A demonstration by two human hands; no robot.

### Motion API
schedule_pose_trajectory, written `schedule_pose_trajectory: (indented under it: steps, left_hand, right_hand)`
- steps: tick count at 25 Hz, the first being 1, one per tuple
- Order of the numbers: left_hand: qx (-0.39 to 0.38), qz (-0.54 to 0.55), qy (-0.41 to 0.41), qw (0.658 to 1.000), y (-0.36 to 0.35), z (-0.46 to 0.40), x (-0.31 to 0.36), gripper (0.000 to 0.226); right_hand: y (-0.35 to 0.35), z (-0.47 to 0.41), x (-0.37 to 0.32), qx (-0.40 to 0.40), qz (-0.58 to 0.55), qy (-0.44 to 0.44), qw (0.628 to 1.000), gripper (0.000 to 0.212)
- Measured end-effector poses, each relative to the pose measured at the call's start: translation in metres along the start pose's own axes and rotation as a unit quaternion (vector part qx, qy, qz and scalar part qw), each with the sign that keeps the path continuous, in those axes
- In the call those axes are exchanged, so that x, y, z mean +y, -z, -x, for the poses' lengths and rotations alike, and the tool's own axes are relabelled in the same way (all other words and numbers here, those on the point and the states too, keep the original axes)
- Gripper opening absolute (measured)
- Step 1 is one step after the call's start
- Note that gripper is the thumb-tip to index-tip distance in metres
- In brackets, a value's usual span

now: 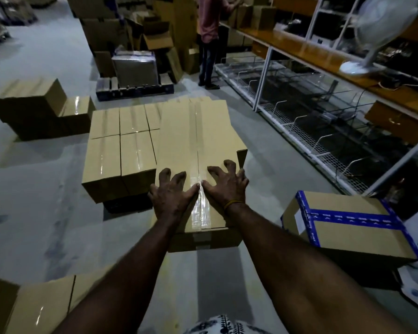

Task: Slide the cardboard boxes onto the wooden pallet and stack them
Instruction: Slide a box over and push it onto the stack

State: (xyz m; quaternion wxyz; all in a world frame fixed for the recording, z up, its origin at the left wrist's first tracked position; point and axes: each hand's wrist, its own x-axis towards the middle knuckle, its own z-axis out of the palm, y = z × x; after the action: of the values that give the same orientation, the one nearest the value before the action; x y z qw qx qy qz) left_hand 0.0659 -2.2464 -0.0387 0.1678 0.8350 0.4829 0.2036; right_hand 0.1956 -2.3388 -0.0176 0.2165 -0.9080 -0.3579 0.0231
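Hands press flat on top of the long cardboard box [198,150]. The left hand [171,196] and the right hand [225,186] lie side by side near the close end of that box, one on each side of its shiny tape line. The fingers [165,173] of both hands are spread apart and rest on the lid; they do not grab anything. The long box is taped shut, so what is inside cannot be seen. Just left of the long box, touching it, is a stack of shut boxes [121,150], sitting on a dark pallet [128,204] that peeks out below. Right of the long box, on the floor [41,189], lies a box with blue tape [350,225], also shut. Far behind the long box, a person [209,39] stands at the shelves [323,100].
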Motion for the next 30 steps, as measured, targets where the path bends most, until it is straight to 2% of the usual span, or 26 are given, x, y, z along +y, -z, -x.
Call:
schedule_pose_trajectory:
  steps: [6,12,17,25,30]
  left_hand:
    - [0.005,0.002,-0.003,1.0,-0.022,-0.075,0.008,0.067]
    - [0.003,0.006,0.008,1.0,-0.061,-0.131,0.035,0.067]
    - [0.006,0.018,0.021,1.0,-0.11,-0.191,0.078,0.068]
    - [0.031,0.02,0.039,0.999,-0.181,-0.312,0.187,0.067]
    - [0.032,0.018,0.054,0.998,-0.226,-0.382,0.225,0.067]
  right_hand:
    - [-0.011,-0.072,-0.006,0.008,-0.001,-0.004,1.0,0.052]
    - [-0.017,-0.144,0.017,-0.005,0.011,0.005,1.0,0.053]
    - [-0.019,-0.224,0.056,-0.011,0.015,0.011,1.0,0.052]
    - [0.0,-0.4,0.127,-0.013,0.021,0.044,0.999,0.051]
    - [-0.007,-0.492,0.158,-0.019,0.017,0.06,0.998,0.051]
